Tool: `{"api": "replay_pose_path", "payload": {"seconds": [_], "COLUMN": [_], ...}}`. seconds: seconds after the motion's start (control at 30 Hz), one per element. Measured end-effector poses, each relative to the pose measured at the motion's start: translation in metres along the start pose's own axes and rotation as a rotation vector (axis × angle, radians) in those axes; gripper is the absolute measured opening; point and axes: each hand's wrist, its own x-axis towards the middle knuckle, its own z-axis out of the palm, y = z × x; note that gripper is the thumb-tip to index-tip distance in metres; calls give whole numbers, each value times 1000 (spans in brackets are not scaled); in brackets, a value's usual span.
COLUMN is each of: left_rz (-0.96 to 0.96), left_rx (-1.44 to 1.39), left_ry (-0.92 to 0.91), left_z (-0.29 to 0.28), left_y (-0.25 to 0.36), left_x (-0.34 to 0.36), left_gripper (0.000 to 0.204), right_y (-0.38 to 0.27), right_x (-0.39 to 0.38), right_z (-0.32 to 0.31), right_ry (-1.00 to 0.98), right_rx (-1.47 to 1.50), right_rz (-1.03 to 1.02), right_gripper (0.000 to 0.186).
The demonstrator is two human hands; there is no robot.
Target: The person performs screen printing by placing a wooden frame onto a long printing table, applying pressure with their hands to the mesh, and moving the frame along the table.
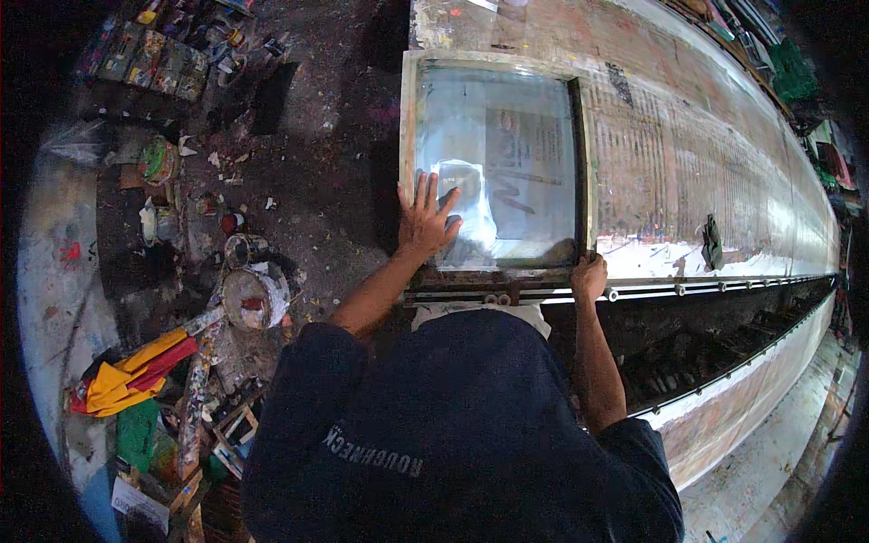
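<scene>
A screen printing frame (410,118) with pale bluish mesh (453,113) lies on the near end of a long, stained table (661,154). Faint dark marks show on the right half of the mesh, and a bright patch of reflected light sits near its middle. My left hand (429,219) rests with fingers spread over the frame's left side, fingertips reaching onto the mesh. At the near right corner, my right hand (589,275) has its fingers curled around the frame's edge; part of its grip is hidden.
Along the table's near side runs a metal rail (634,291) with small round fittings. A dark rag-like piece (711,242) lies right of the frame. On the left stand a paint-smeared bucket (256,297), yellow and red cloth (136,371), and several containers (149,63). A second table (724,421) extends at right.
</scene>
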Motion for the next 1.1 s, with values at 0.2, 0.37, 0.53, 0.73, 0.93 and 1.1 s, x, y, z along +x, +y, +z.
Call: {"api": "replay_pose_path", "payload": {"seconds": [0.2, 0.37, 0.53, 0.73, 0.93, 1.1], "left_rz": [1, -318, -613, -746, -481, -561], "left_rx": [-51, -28, -46, -135, -163, -109], "left_ry": [133, 482, 232, 253, 581, 478], "left_z": [-5, 13, 28, 28, 82, 139], "left_y": [-5, -16, -28, -14, 97, 230], "left_x": [2, -4, -8, 4, 92, 170], "left_gripper": [56, 51, 53, 48, 32, 41], "right_y": [6, 14, 9, 26, 131, 245], "right_x": [4, 4, 0, 15, 132, 245], "right_z": [-2, -2, -14, -39, -58, -95], "right_ry": [-59, -65, -47, -123, -5, 1], "right_rx": [79, 25, 145, 170, 211, 182], "right_rz": [-7, -10, 31, -21, -13, -111], "right_gripper": [36, 38, 38, 34, 37, 40]}}
